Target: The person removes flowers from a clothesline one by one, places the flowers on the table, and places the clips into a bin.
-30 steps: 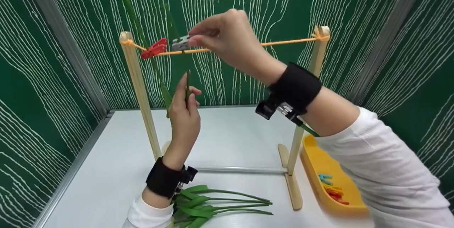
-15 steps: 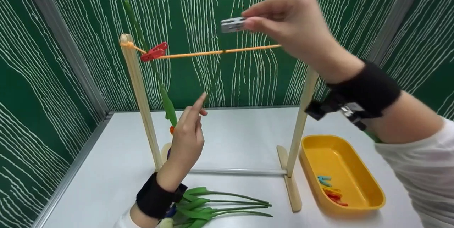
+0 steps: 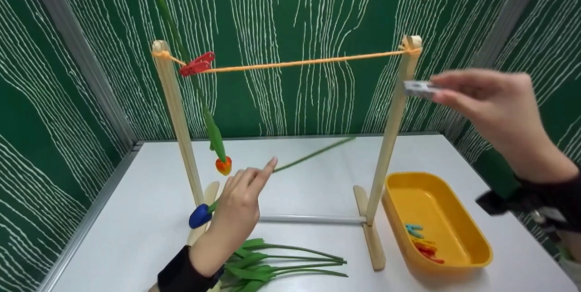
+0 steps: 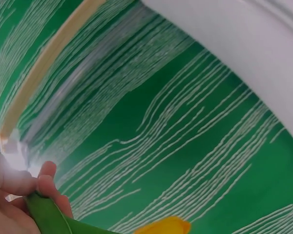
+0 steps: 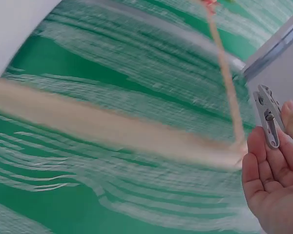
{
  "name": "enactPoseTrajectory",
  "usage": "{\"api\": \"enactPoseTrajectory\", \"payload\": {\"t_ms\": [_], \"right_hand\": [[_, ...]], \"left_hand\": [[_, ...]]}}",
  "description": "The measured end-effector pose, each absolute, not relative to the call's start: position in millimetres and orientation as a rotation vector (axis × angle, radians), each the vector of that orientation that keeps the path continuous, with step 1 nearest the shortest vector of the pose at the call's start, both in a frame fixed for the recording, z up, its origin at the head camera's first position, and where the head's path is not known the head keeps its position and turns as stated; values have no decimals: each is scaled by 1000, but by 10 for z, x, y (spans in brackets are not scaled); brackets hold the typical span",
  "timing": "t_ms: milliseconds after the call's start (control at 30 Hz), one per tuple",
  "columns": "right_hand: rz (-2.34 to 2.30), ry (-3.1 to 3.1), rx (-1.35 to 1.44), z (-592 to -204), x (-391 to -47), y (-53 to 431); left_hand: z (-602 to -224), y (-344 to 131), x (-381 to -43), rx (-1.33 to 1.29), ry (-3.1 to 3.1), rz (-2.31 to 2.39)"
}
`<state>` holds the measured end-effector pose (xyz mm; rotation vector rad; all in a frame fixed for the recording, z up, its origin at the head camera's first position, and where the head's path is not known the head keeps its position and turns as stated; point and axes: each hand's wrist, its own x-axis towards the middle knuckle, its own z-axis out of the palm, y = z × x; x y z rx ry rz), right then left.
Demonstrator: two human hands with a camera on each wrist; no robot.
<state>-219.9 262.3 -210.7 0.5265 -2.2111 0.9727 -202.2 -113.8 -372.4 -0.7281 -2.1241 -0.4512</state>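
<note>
My left hand grips an artificial tulip by its leafy stem. Its blue bloom sticks out at the left, and the thin green end slants up to the right. In the left wrist view a green leaf lies within the curled fingers. My right hand pinches a grey clothespin beside the right post, held by its handle end between thumb and fingers. On the orange cord a red clothespin holds another tulip, upside down with its orange bloom lowest.
Two wooden posts hold the cord; the right post stands beside a yellow tray with several coloured clothespins. Several green-stemmed flowers lie at the front of the white table. A clear rod joins the posts low down.
My right hand has moved right and down, away from the cord, with the grey clothespin. My left hand has lowered the blue tulip, and its stem has tilted from upright toward the right.
</note>
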Motion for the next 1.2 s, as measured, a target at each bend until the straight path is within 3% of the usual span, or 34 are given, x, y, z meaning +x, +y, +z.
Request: {"api": "enactPoseTrajectory", "payload": {"t_ms": [333, 567, 900, 1200], "right_hand": [[1093, -2466, 146, -3142, -2119, 3244], [1004, -2640, 151, -3766, -2017, 3443], [1012, -3012, -46, -4435, -2047, 3387], [948, -3165, -120, -4809, -2135, 3388]], "left_hand": [[-4082, -1169, -1838, -835, -2412, -352], [-4288, -1218, -1764, -849, -2565, -304], [-4550, -1191, -1722, -934, -2809, -189], [-4834, -1216, -1737, -1097, -2890, -219]]}}
